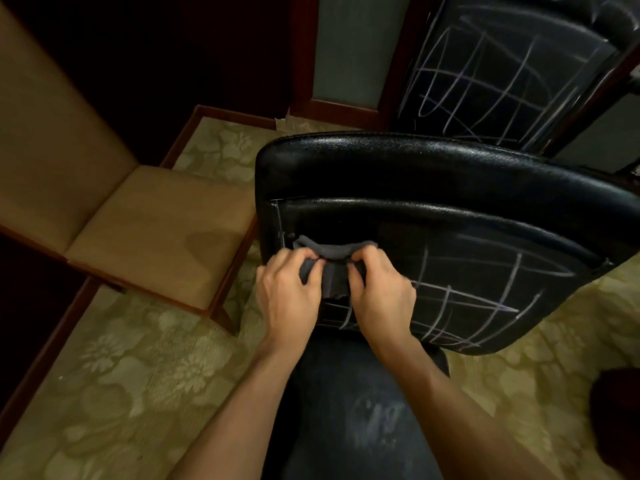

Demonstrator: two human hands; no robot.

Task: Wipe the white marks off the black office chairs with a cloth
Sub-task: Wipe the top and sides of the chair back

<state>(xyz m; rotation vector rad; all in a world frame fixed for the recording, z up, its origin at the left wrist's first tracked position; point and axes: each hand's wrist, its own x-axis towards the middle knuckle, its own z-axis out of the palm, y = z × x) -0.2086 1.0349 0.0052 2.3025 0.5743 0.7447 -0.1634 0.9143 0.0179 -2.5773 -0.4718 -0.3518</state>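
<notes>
A black office chair (433, 174) stands right in front of me, its backrest crossed by white chalk-like lines (485, 292) on the middle and right. A dark grey cloth (334, 252) lies bunched against the backrest's upper left. My left hand (289, 292) grips the cloth's left end and my right hand (379, 292) grips its right end, both held against the backrest. The chair's seat (363, 410) below carries a smudged white patch. A second black chair (502, 74) behind also bears a white grid of marks.
A tan upholstered wooden chair (149, 233) stands to the left, close to the black chair. Pale floral carpet (114, 375) covers the floor. Dark wooden panelling and a frosted panel (349, 46) rise behind. A dark object (620, 410) sits at the right edge.
</notes>
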